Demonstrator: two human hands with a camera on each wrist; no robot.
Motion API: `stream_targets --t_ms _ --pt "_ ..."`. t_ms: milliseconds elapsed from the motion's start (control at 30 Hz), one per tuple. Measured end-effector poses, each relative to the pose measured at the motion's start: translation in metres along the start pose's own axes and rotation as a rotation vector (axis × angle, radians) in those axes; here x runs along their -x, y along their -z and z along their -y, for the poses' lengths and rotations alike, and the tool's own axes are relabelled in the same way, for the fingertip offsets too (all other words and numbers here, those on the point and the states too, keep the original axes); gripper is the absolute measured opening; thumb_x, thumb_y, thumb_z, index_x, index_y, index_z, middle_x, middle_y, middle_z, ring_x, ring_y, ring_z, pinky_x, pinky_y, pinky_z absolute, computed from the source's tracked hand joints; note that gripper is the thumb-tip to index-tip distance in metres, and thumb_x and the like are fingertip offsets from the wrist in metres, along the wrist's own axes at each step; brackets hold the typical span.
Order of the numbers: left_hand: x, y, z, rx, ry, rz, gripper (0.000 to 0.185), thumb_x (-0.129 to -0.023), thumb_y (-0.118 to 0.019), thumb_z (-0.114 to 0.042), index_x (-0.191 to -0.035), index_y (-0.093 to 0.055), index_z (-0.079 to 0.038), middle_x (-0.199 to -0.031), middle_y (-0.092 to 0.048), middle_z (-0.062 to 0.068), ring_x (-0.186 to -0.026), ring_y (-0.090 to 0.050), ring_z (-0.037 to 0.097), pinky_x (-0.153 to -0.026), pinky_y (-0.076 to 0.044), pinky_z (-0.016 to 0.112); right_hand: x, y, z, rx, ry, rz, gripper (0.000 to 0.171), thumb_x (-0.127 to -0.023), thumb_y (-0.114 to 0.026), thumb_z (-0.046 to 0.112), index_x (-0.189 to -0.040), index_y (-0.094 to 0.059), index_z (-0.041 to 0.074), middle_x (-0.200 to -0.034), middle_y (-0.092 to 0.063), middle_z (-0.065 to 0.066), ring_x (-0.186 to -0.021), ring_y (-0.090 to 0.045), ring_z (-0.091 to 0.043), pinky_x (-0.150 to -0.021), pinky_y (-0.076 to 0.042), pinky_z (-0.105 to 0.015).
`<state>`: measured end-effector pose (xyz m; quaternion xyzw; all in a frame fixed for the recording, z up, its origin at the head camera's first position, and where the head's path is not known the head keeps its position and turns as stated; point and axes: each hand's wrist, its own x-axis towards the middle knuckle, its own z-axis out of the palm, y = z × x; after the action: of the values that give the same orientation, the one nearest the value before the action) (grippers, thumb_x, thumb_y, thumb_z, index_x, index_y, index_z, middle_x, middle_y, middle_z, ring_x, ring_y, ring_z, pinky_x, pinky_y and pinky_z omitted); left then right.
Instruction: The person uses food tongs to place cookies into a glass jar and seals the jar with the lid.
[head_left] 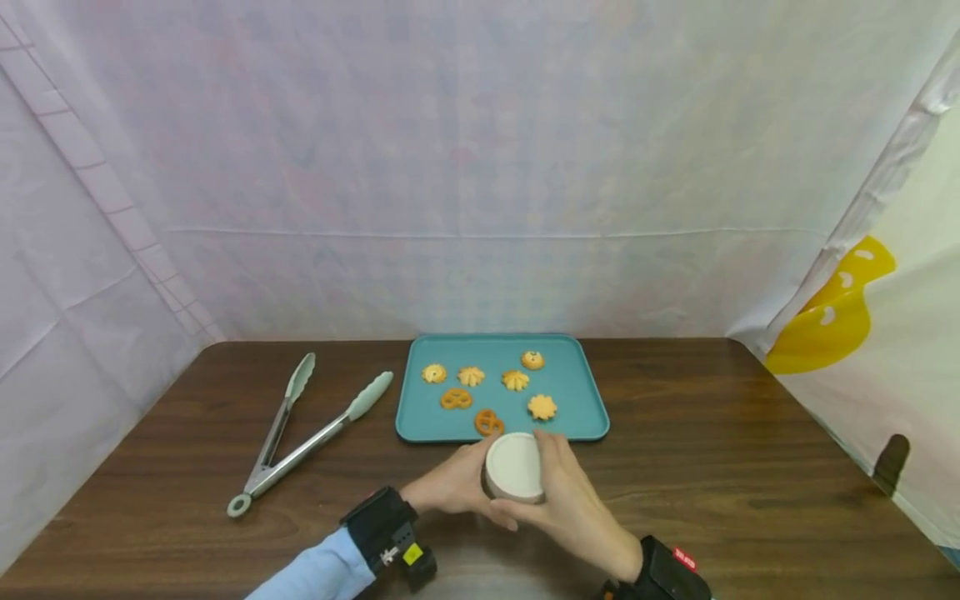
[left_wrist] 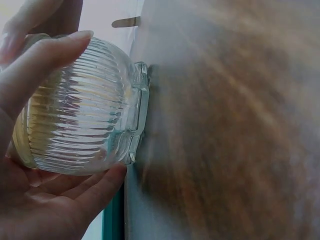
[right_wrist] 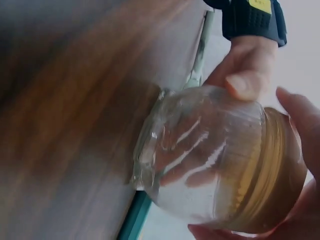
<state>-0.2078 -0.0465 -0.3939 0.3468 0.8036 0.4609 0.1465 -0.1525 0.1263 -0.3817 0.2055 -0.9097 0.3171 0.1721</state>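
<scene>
A ribbed clear glass jar (left_wrist: 85, 110) stands upright on the table in front of the tray, under a pale round lid (head_left: 514, 467). My left hand (head_left: 453, 483) holds the glass body from the left, thumb on the near side and fingers on the far side. From the right, my right hand (head_left: 566, 504) grips the lid by its edge. In the right wrist view the lid's gold-brown side (right_wrist: 280, 185) sits on the jar's mouth. Lower down, the glass looks see-through, with the left fingers visible behind it.
Behind the jar lies a teal tray (head_left: 570, 429) with several cookies (head_left: 542, 407) and two pretzels (head_left: 456, 399). Spread metal tongs (head_left: 300, 454) with pale green tips lie to the left on the dark wooden table (head_left: 712, 467). Fabric hangs behind and at both sides.
</scene>
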Motion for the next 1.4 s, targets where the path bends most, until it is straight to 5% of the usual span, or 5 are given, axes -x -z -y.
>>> stream_targets --t_ms 433,1067,1400 --pt "0.0 0.001 0.001 -0.02 -0.017 -0.007 0.084 -0.058 -0.084 -0.022 -0.129 -0.04 -0.016 -0.122 -0.051 0.002 -0.108 -0.05 0.015 -0.089 -0.041 0.027 -0.005 0.001 -0.011 0.004 0.138 -0.008 0.079 -0.064 -0.076 0.044 -0.118 -0.046 -0.006 -0.102 -0.048 -0.008 -0.087 -0.051 -0.015 -0.066 -0.049 -0.027" --pt "0.0 0.002 0.002 0.022 -0.032 0.027 0.089 -0.058 -0.084 -0.025 -0.132 -0.035 -0.021 -0.124 -0.049 -0.003 -0.11 -0.048 0.012 -0.092 -0.039 0.029 -0.017 0.015 -0.032 -0.201 0.18 0.278 0.086 -0.066 -0.072 0.048 -0.132 -0.038 0.004 -0.118 -0.046 -0.004 -0.099 -0.051 -0.019 -0.078 -0.047 -0.031" --pt "0.0 0.002 0.001 -0.012 -0.047 0.025 0.09 -0.058 -0.084 -0.026 -0.133 -0.034 -0.02 -0.126 -0.048 -0.003 -0.112 -0.046 0.011 -0.094 -0.037 0.03 -0.019 0.02 -0.041 -0.342 0.111 0.428 0.084 -0.07 -0.073 0.041 -0.139 -0.029 0.019 -0.134 -0.038 -0.004 -0.115 -0.042 -0.023 -0.088 -0.04 -0.041"
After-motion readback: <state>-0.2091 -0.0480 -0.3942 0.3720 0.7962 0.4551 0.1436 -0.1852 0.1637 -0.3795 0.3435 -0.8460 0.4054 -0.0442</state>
